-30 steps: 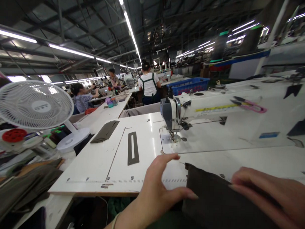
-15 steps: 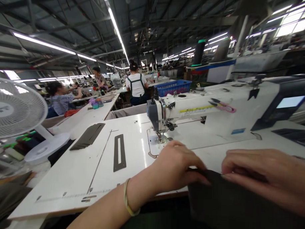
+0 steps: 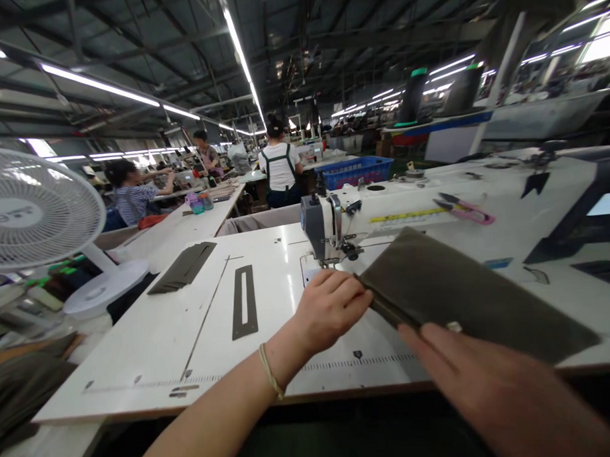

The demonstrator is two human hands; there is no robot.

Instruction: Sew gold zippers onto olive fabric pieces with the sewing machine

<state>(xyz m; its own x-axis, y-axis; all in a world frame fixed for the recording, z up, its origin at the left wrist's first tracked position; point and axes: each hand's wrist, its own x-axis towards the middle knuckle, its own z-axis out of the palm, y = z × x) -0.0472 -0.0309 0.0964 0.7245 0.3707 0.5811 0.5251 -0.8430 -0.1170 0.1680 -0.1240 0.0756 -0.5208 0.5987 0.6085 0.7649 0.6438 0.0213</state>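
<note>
A dark olive fabric piece (image 3: 463, 287) lies on the right of the white sewing table (image 3: 145, 343), up against the body of the sewing machine (image 3: 320, 226). My left hand (image 3: 327, 306) pinches its left corner, just in front of the needle area, which the hand partly hides. Along the near folded edge, my right hand (image 3: 470, 367) grips the fabric, slightly blurred, with its fingertips on the edge. A small white tag (image 3: 453, 326) shows beside the right fingers.
Left of the hands lie a slotted dark template (image 3: 240, 303) and a stack of dark fabric pieces (image 3: 183, 267). A white fan (image 3: 35, 212) stands far left. Pink-handled snips (image 3: 468, 211) rest on the machine. Beyond are a blue basket (image 3: 357, 170) and several people.
The fabric has come up from the table's front edge and now lies spread beside the machine. My left hand has moved slightly left to its corner; my right hand has moved left and down.
</note>
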